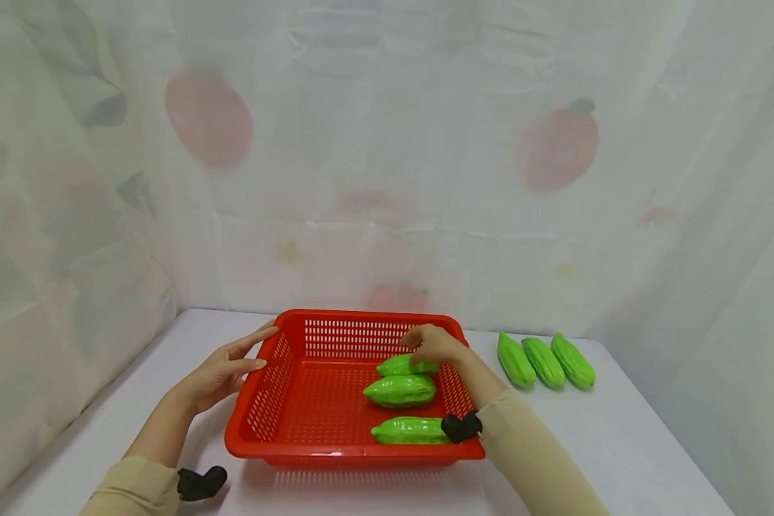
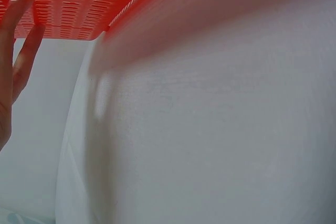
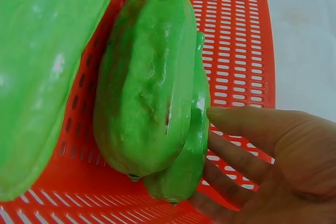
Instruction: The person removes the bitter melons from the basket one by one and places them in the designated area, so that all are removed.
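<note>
A red slotted plastic basket stands on the table with three glossy, ridged green papayas inside, along its right side. My right hand reaches into the back right of the basket at the farthest papaya. In the right wrist view its thumb and fingers lie loosely extended against that papaya's side. Nearer to me are a middle papaya and a front papaya, the latter partly behind the wrist camera. My left hand, fingers extended, touches the basket's left rim from outside.
Three more green papayas lie side by side on the white table, right of the basket. Pale printed curtains hang behind and at both sides. Black wrist cameras sit at both cuffs.
</note>
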`<move>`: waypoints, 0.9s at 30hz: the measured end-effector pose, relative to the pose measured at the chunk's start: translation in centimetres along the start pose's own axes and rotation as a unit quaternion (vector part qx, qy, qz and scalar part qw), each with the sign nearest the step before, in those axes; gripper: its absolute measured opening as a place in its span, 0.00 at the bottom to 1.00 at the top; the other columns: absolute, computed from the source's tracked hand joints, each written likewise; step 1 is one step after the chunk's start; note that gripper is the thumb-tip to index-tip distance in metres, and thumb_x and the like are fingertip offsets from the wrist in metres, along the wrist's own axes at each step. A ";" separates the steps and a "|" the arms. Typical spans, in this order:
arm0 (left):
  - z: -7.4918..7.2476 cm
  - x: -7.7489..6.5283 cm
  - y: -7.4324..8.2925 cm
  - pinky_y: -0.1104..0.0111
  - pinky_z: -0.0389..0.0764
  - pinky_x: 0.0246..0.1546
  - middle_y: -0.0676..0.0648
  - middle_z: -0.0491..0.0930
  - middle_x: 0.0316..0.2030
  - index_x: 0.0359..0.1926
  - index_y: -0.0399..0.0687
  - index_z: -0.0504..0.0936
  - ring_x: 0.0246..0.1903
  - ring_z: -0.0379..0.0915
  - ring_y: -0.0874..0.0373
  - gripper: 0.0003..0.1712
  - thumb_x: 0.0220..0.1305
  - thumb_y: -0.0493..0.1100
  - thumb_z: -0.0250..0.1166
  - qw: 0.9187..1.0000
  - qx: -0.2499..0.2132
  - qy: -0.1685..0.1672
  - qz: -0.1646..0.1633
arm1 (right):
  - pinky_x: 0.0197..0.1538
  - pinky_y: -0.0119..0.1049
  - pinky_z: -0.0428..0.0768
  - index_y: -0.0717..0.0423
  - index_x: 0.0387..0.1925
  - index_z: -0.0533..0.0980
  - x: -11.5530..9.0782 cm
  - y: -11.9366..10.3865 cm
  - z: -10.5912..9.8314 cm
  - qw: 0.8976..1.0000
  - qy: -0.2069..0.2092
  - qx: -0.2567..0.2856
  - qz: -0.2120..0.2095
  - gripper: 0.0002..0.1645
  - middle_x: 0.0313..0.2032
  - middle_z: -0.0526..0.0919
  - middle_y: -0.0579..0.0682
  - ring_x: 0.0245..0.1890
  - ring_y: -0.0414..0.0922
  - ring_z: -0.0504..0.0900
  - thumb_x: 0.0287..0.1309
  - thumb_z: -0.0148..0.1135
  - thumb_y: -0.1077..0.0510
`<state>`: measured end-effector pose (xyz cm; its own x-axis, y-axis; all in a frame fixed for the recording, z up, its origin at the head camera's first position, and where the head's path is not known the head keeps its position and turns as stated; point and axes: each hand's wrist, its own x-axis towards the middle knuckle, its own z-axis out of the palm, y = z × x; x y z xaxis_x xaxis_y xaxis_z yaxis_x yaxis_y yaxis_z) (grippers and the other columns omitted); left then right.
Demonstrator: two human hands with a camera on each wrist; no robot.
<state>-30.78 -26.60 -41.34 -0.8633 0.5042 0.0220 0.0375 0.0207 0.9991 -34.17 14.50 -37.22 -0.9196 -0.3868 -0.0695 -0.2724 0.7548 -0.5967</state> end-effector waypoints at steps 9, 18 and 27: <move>0.0 -0.1 -0.2 0.63 0.86 0.49 0.51 0.34 0.81 0.78 0.53 0.47 0.55 0.78 0.66 0.38 0.73 0.38 0.51 1.000 0.000 -0.003 0.002 | 0.50 0.41 0.85 0.62 0.50 0.82 -0.3 -0.4 0.1 1.000 -0.012 -0.015 0.011 0.23 0.50 0.86 0.58 0.49 0.51 0.82 0.49 0.65 0.69; -0.1 -0.1 -0.2 0.62 0.86 0.49 0.51 0.35 0.81 0.78 0.53 0.47 0.54 0.78 0.66 0.38 0.73 0.39 0.52 1.000 0.003 0.001 -0.001 | 0.42 0.34 0.84 0.57 0.46 0.85 -0.4 -0.9 0.3 0.999 -0.019 -0.046 0.018 0.23 0.46 0.88 0.52 0.42 0.44 0.79 0.47 0.63 0.74; -0.1 0.1 -0.3 0.62 0.86 0.48 0.52 0.35 0.81 0.78 0.52 0.47 0.54 0.78 0.65 0.38 0.73 0.38 0.51 1.000 -0.005 -0.005 0.005 | 0.35 0.32 0.80 0.51 0.47 0.85 -0.6 -1.0 0.2 0.997 -0.025 -0.059 0.033 0.27 0.52 0.85 0.59 0.54 0.54 0.80 0.46 0.64 0.75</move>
<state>-30.97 -26.65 -41.59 -0.8574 0.5136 0.0322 0.0413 0.0062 0.9991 -33.27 13.84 -36.73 -0.9218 -0.3586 -0.1471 -0.2468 0.8356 -0.4908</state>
